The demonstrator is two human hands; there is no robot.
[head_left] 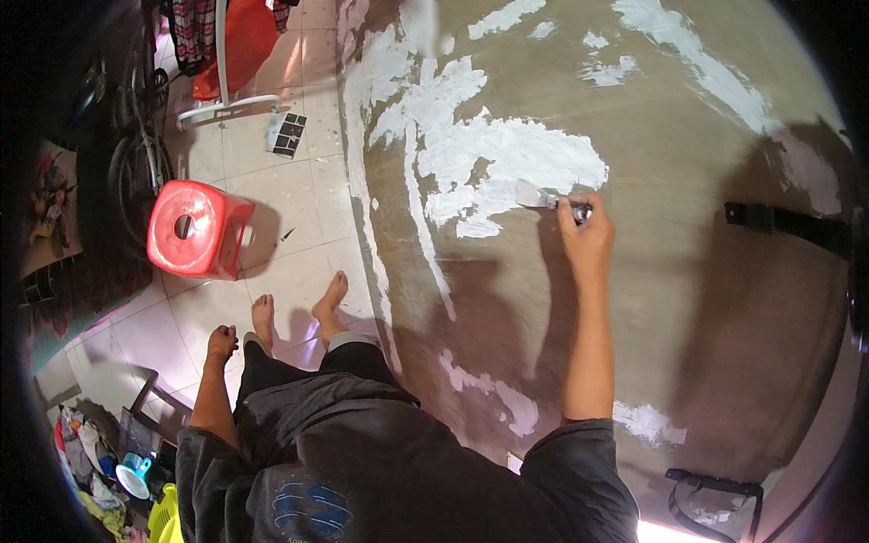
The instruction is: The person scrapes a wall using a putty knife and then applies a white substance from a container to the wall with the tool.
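Observation:
My right hand point(586, 233) is raised against a brown wall point(688, 299) and grips a putty knife point(541, 198) by its dark handle. The knife's metal blade points left and rests on a large patch of white putty point(507, 158) spread over the wall. More white smears run down the wall's left edge and lower part. My left hand point(220, 345) hangs down at my side near my thigh with the fingers curled, and nothing shows in it. My bare feet point(299, 312) stand on the tiled floor close to the wall's foot.
A red plastic stool point(195, 228) stands on the pale tiled floor point(262, 190) to my left. A bicycle wheel point(131, 185) and a white stand are further back. Black brackets point(787, 224) stick out of the wall at right. Cluttered things lie at lower left.

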